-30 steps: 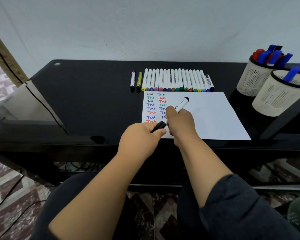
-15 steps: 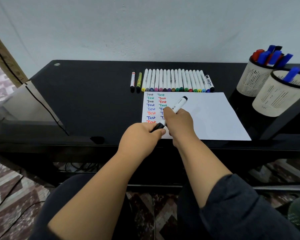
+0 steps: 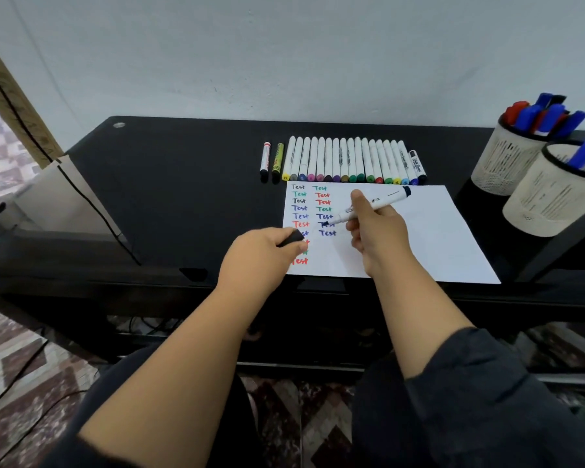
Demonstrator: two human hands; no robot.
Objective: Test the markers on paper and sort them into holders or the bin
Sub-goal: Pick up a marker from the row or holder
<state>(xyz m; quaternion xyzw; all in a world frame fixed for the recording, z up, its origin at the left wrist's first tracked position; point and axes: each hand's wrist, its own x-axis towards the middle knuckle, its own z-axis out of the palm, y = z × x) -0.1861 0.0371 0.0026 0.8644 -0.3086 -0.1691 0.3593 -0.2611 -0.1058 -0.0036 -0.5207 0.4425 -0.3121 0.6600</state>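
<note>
Nearest you, your dark lap and the patterned floor fill the bottom edge, and your right dark sleeve is cut off by the frame. Your left hand sits over the near left corner of the white sheet of paper, its fingers curled round a small black marker cap; most of the cap is buried in the grip. That hand also hides several words in the left column of "Test" writing.

Just to the right, your right hand pinches the white-barrelled marker, uncapped, with its dark tip down at the second column beside the sixth word. Whether the tip touches the paper is too blurred to tell. The barrel slants up to the far right, ending in a dark blue end.

The paper lies flat on the black table, its near edge level with the table's front.

Beyond the paper's far edge lies a tight row of white markers with coloured caps. Left of it, slightly apart, lie a thin red-and-white marker and a yellow-green marker. Their print is unreadable.

At the far right stand two cream mesh holders. The nearer holder shows one blue marker; the farther holder carries a cluster of blue and red ones. The nearer holder's right side is cut off.
</note>
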